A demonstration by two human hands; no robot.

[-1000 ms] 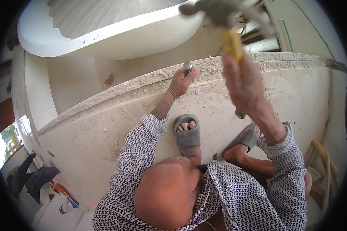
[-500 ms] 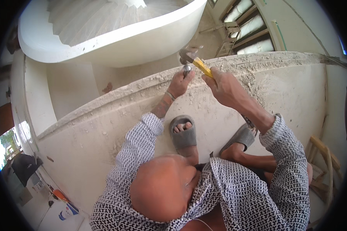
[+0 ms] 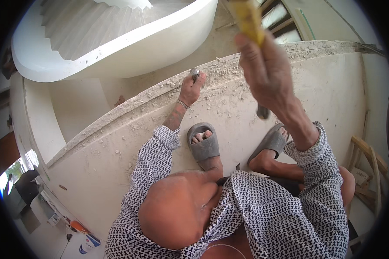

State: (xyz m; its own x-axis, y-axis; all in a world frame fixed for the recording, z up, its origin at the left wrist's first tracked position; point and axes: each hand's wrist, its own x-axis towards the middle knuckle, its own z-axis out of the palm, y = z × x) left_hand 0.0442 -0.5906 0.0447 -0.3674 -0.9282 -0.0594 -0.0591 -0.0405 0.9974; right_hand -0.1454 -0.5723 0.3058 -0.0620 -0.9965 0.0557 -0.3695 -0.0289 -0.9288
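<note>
**Hammer lifted again above the chisel**

Since half a second ago the right hand (image 3: 268, 71) has swung up from the chisel head and now sits high and near the camera, fist closed round the yellow handle of a hammer (image 3: 247, 17) whose head runs out of the top of the frame. Then, the hammer was down at the chisel; a second ago it was raised much as now. I judge this the top of another stroke in a repeated chipping rhythm.

The short grey metal chisel (image 3: 195, 73) stands at the far edge of the dusty pale concrete slab (image 3: 116, 159), its upper end showing above the left hand (image 3: 191, 88), which is wrapped shut around the shaft and has barely shifted. Loose crumbs of broken concrete (image 3: 222, 69) lie along that edge, just right of the chisel.

Nearer, two grey rubber sandals (image 3: 203, 144) rest flat on the slab, one left, one right. Beyond the edge a white curved staircase (image 3: 116, 47) drops away, and wooden pieces (image 3: 367, 159) lie at the right.
</note>
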